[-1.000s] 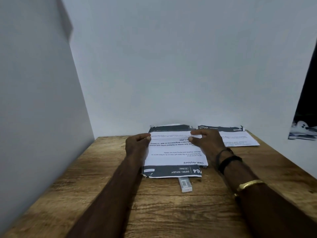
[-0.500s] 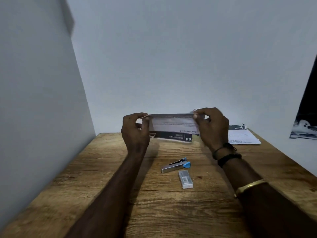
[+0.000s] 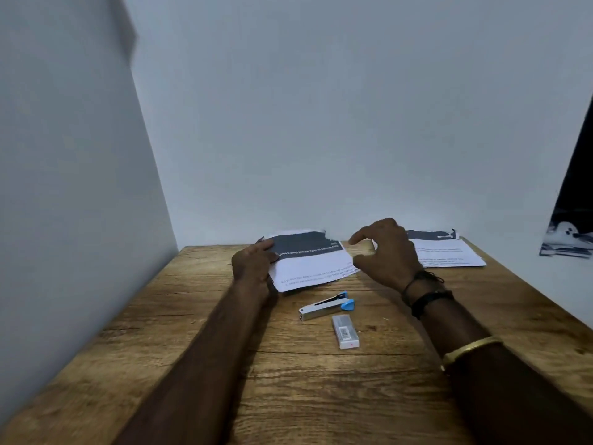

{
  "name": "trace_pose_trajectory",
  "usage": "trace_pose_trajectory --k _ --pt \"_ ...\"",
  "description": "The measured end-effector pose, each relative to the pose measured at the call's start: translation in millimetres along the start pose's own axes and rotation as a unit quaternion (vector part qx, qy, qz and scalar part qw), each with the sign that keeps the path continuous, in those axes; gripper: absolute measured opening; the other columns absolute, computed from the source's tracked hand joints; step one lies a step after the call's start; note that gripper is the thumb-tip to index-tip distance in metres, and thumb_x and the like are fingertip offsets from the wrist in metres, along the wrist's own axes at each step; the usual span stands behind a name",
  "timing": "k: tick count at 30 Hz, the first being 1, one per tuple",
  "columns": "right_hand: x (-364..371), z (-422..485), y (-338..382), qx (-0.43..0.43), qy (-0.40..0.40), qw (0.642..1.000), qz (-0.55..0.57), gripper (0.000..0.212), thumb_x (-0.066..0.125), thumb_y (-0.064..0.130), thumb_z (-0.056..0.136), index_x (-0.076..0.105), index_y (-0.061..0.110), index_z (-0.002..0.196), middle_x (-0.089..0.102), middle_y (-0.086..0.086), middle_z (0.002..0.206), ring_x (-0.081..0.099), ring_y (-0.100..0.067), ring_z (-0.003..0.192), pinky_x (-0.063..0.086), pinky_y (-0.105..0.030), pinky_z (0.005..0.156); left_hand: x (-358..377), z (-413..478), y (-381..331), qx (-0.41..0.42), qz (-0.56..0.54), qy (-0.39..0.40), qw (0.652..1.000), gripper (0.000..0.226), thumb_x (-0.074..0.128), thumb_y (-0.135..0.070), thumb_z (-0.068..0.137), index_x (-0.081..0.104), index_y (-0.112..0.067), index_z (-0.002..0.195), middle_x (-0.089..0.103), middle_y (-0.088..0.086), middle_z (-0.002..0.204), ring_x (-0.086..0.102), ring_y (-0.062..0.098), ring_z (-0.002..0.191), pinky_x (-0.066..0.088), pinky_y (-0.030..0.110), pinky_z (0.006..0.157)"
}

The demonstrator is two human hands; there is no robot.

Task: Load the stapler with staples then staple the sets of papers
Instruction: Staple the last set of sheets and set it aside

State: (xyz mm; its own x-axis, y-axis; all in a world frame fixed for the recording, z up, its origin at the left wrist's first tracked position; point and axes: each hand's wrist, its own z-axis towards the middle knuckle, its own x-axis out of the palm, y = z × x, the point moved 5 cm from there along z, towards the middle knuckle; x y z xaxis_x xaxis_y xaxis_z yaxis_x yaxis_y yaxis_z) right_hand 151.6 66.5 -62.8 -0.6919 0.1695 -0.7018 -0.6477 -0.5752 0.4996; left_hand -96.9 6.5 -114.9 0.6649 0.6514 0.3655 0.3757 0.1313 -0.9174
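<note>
Two hands | left hand (image 3: 253, 264) grips paper set (image 3: 309, 261) | print blurred

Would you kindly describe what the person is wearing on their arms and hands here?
Both forearms are bare, with no sleeves in view. The left hand and its arm carry nothing visible. At the wrist of the right hand sit a thin dark cord bracelet and a wider black band; further up the forearm is a gold-coloured bangle. No rings or gloves are visible.
</note>
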Motion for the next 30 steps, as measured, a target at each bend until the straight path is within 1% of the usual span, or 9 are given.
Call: trace_pose_trajectory --k 1,3,5,6,11,15,23,27,30 --pt "-0.3 -0.5 6.7 -0.038 0.03 0.998 0.028 0.026 0.081 0.018 0.071 0.076 0.029 0.094 0.066 0.001 0.107 0.059 -0.016 0.102 0.05 -0.035 0.085 0.8 -0.1 0.3 0.013 0.018 -0.001 1.0 0.035 0.062 0.019 0.083 0.075 -0.004 0.106 0.068 0.015 0.122 0.071 0.04 0.098 0.061 0.054 0.086" --pt "7.8 -5.5 20.6 -0.085 0.161 0.979 0.091 0.017 0.087 0.023 0.071 0.078 0.03 0.084 0.072 0.006 0.094 0.065 -0.012 0.087 0.05 -0.031 0.076 2.7 0.4 2.9 0.031 0.061 0.001 0.998 0.036 0.062 0.018 0.082 0.075 -0.005 0.107 0.067 0.014 0.124 0.071 0.04 0.099 0.062 0.053 0.086" --pt "19.7 -13.0 30.3 -0.096 0.27 0.956 0.063 0.015 0.089 0.032 0.07 0.08 0.03 0.082 0.075 0.005 0.09 0.066 -0.016 0.088 0.052 -0.035 0.078 5.3 -1.5 4.5 0.037 0.084 0.009 0.996 0.035 0.062 0.017 0.082 0.075 -0.007 0.105 0.069 0.016 0.118 0.072 0.04 0.097 0.062 0.053 0.085" --pt "24.2 -16.0 32.5 -0.098 0.296 0.949 0.038 0.019 0.09 0.035 0.068 0.08 0.029 0.082 0.075 0.005 0.091 0.065 -0.015 0.09 0.053 -0.035 0.079 6.1 -1.2 5.4 0.04 0.091 0.011 0.995 0.035 0.062 0.017 0.082 0.075 -0.007 0.104 0.07 0.017 0.114 0.072 0.04 0.095 0.062 0.054 0.085" --pt "31.4 -20.5 36.2 -0.099 0.319 0.943 0.001 0.021 0.091 0.034 0.068 0.081 0.027 0.085 0.073 0.012 0.081 0.061 0.001 0.075 0.049 -0.02 0.069 9.7 -1.3 9.4 0.058 0.105 0.024 0.992 0.036 0.062 0.019 0.08 0.075 -0.005 0.103 0.068 0.002 0.096 0.071 0.039 0.095 0.061 0.054 0.089" --pt "33.3 -21.4 41.4 -0.11 0.32 0.941 -0.02 0.015 0.087 0.025 0.075 0.081 0.024 0.089 0.071 0.016 0.076 0.06 0.007 0.07 0.044 -0.012 0.065 11.0 -2.0 9.9 0.064 0.106 0.021 0.992 0.036 0.063 0.019 0.079 0.075 -0.002 0.106 0.068 0.007 0.116 0.069 0.04 0.102 0.06 0.053 0.091" --pt "33.0 -21.6 44.8 -0.127 0.312 0.94 -0.051 0.017 0.086 0.021 0.076 0.081 0.022 0.092 0.075 0.011 0.086 0.057 0.008 0.071 0.04 -0.01 0.064 9.8 -2.6 9.6 0.068 0.112 0.022 0.991 0.037 0.064 0.018 0.079 0.076 -0.003 0.106 0.069 0.002 0.109 0.07 0.037 0.1 0.061 0.052 0.09" --pt "34.3 -21.4 43.6 -0.115 0.308 0.943 -0.049 0.018 0.087 0.018 0.074 0.08 0.021 0.09 0.069 0.014 0.076 0.056 0.008 0.07 0.039 -0.012 0.062 9.8 -3.7 9.1 0.066 0.115 0.024 0.991 0.037 0.064 0.018 0.079 0.076 -0.003 0.107 0.069 0.002 0.107 0.07 0.037 0.1 0.061 0.053 0.09" --pt "34.5 -21.2 45.0 -0.113 0.307 0.944 -0.044 0.017 0.087 0.016 0.073 0.08 0.02 0.089 0.069 0.011 0.076 0.056 0.007 0.07 0.042 -0.016 0.065 9.4 -4.5 8.2 0.066 0.116 0.022 0.991 0.038 0.064 0.018 0.078 0.076 -0.003 0.107 0.07 0.01 0.114 0.07 0.039 0.1 0.061 0.053 0.09"
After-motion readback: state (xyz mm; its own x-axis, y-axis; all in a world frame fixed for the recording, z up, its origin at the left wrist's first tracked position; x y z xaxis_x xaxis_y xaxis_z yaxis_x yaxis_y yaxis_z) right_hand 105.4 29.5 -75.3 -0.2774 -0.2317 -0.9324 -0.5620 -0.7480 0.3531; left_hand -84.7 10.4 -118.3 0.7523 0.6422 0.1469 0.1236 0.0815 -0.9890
